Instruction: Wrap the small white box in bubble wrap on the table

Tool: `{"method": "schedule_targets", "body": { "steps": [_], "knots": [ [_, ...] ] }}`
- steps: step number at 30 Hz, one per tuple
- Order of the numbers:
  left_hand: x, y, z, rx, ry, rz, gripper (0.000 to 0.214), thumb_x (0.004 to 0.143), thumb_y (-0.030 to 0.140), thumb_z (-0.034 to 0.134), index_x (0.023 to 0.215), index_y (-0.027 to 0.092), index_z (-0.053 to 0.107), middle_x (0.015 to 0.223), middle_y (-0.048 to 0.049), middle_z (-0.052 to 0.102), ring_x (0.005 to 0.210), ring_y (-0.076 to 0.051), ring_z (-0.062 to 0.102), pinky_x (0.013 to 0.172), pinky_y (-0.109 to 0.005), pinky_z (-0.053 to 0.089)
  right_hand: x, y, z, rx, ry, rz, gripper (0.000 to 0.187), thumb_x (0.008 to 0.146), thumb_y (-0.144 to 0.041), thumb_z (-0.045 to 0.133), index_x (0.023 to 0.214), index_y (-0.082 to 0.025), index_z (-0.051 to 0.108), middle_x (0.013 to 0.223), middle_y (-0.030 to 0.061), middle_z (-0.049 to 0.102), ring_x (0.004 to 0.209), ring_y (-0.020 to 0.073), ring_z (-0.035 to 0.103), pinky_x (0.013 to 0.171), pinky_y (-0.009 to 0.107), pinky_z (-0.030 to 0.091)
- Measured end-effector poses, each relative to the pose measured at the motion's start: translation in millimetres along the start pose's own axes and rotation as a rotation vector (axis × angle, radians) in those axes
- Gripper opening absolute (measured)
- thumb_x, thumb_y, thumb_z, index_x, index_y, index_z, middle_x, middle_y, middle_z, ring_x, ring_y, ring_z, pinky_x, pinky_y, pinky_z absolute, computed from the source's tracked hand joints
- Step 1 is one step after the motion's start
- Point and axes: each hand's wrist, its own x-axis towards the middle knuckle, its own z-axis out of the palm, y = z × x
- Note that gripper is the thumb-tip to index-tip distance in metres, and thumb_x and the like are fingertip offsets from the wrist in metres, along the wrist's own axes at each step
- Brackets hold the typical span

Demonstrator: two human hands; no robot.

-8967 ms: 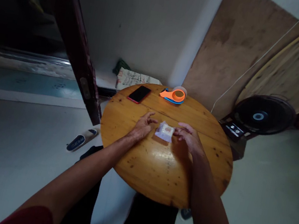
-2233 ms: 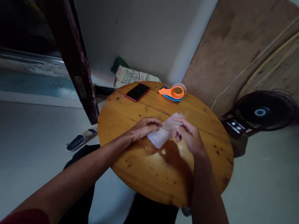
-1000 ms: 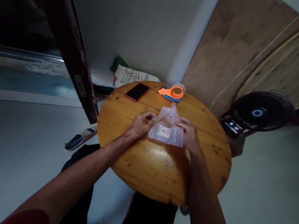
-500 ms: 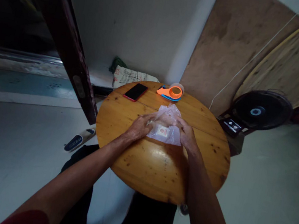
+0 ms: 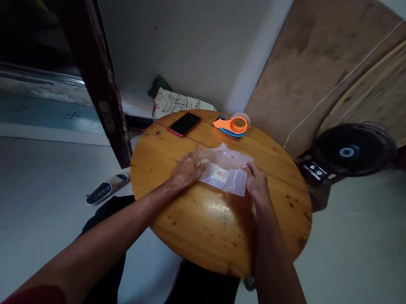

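Observation:
A sheet of pinkish bubble wrap [image 5: 237, 183] lies on the round wooden table [image 5: 205, 226], its near part folded over a small white packet [image 5: 219, 173] with a red print. The far part of the wrap spreads out behind the packet. My left hand [image 5: 187, 170] is closed on the wrap's left end, thumb on top. At the right edge, my right hand [image 5: 256, 180] pinches the wrap between thumb and fingers.
Toward the back of the table lie an orange and blue tape dispenser [image 5: 234, 124] and a red-edged phone [image 5: 184, 124]. A black fan [image 5: 352, 149] stands to the right. A slipper [image 5: 107, 189] is on the floor at the left.
The wrap's far part has been spread wider and flatter. My right hand has drawn its fingers in to a pinch at the right edge; my left hand has shifted slightly left.

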Motion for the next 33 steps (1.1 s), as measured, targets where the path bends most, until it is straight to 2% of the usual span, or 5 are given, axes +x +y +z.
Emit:
{"method": "schedule_targets", "body": {
  "steps": [6,10,15,27,33],
  "knots": [
    [-1.0,1.2,-1.8,-0.027,0.018,0.054,0.056,0.083,0.033,0.056,0.135,0.017,0.048,0.131,-0.0132,0.056,0.126,-0.029,0.046,0.109,-0.045,0.034,-1.9,-3.7,-0.4,-0.001,0.027,0.031,0.038,0.083,-0.045,0.052,0.108,-0.022,0.068,0.108,0.0103,0.071,0.104,0.0287,0.063,0.092,0.044,0.045],
    [-0.5,-0.3,-0.1,-0.057,-0.001,0.149,0.041,0.083,0.032,0.056,0.123,0.021,0.061,0.137,-0.0093,0.052,0.133,-0.028,0.039,0.114,-0.046,0.027,-2.8,-6.9,-1.1,0.054,-0.016,0.000,0.033,0.082,-0.044,0.052,0.102,-0.025,0.070,0.100,0.0058,0.073,0.098,0.0266,0.064,0.089,0.042,0.047],
    [1.2,-4.1,2.0,-0.062,-0.009,0.078,0.032,0.083,0.032,0.057,0.108,0.018,0.069,0.121,-0.0107,0.063,0.121,-0.028,0.051,0.109,-0.043,0.035,-3.2,-12.1,-2.1,0.105,0.001,-0.031,0.036,0.082,-0.044,0.050,0.102,-0.023,0.070,0.100,0.0049,0.072,0.094,0.0249,0.065,0.085,0.039,0.048],
    [8.6,-9.2,0.0,-0.143,0.127,-0.167,0.035,0.079,0.020,0.051,0.109,0.014,0.069,0.094,-0.0060,0.074,0.081,-0.018,0.068,0.076,-0.026,0.054,-3.1,-8.0,-3.9,0.097,0.070,0.054,0.042,0.079,-0.044,0.050,0.100,-0.016,0.072,0.087,0.0068,0.073,0.080,0.0235,0.064,0.074,0.035,0.049],
    [8.1,-12.9,2.2,0.075,0.114,-0.117,0.031,0.078,0.015,0.052,0.100,0.021,0.073,0.100,-0.0043,0.071,0.090,-0.017,0.066,0.086,-0.027,0.051,1.1,2.2,1.3,0.128,0.087,0.043,0.038,0.077,-0.044,0.054,0.098,-0.018,0.072,0.088,0.0064,0.073,0.079,0.0217,0.064,0.074,0.034,0.049]
  ]
}}
